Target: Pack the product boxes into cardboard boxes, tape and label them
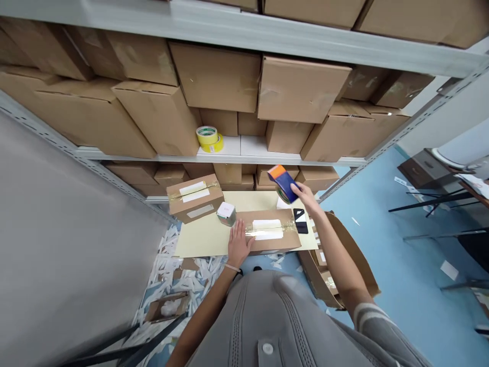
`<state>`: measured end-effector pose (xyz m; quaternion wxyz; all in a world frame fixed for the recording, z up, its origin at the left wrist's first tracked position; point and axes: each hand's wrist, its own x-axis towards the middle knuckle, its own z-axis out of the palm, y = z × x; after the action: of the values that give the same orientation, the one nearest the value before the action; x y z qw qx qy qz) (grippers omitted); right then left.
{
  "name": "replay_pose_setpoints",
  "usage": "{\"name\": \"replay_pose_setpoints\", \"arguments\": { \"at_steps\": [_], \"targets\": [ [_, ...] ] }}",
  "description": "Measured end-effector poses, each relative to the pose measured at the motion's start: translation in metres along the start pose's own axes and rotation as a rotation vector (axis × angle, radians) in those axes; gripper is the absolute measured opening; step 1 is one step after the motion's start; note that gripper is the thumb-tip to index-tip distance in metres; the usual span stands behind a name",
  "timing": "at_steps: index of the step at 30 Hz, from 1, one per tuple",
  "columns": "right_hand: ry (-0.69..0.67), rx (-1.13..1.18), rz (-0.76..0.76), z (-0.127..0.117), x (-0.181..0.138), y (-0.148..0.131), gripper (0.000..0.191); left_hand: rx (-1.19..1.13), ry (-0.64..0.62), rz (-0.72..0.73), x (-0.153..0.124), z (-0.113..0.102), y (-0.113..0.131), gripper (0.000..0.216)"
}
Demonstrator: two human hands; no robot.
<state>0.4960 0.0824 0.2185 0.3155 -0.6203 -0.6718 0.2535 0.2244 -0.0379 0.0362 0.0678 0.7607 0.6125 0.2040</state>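
Observation:
My left hand (239,243) lies flat with fingers spread on the left end of a taped cardboard box (272,232) that carries white labels. My right hand (305,198) is raised above the box's far right corner and grips a blue and orange tape dispenser (284,182). The box rests on a pale yellow table (202,237). A small white roll-like object (226,213) stands just left of my left hand. A black phone (300,220) lies at the box's right end.
A second labelled box (194,198) sits at the table's back left. Shelves hold many cardboard boxes and yellow tape rolls (209,138). An open carton (336,265) stands right of the table. Paper scraps (171,270) litter the blue floor.

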Motion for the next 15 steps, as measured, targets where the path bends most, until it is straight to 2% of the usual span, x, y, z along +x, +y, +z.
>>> {"name": "replay_pose_setpoints", "arguments": {
  "at_steps": [4,8,11,15],
  "targets": [
    [0.046,-0.171,-0.263,0.049,0.091,-0.076,0.051,0.021,0.025,-0.005,0.0,0.001,0.001,0.072],
    [0.121,-0.437,-0.288,0.084,0.163,-0.118,0.034,0.025,0.047,-0.013,0.001,0.002,0.001,0.069],
    [0.113,-0.559,-0.237,0.108,0.189,-0.131,0.029,0.019,0.061,-0.007,0.0,0.004,0.0,0.068],
    [0.085,-0.613,-0.203,0.127,0.198,-0.133,0.032,0.011,0.069,-0.01,0.0,0.005,-0.003,0.068]
  ]
}}
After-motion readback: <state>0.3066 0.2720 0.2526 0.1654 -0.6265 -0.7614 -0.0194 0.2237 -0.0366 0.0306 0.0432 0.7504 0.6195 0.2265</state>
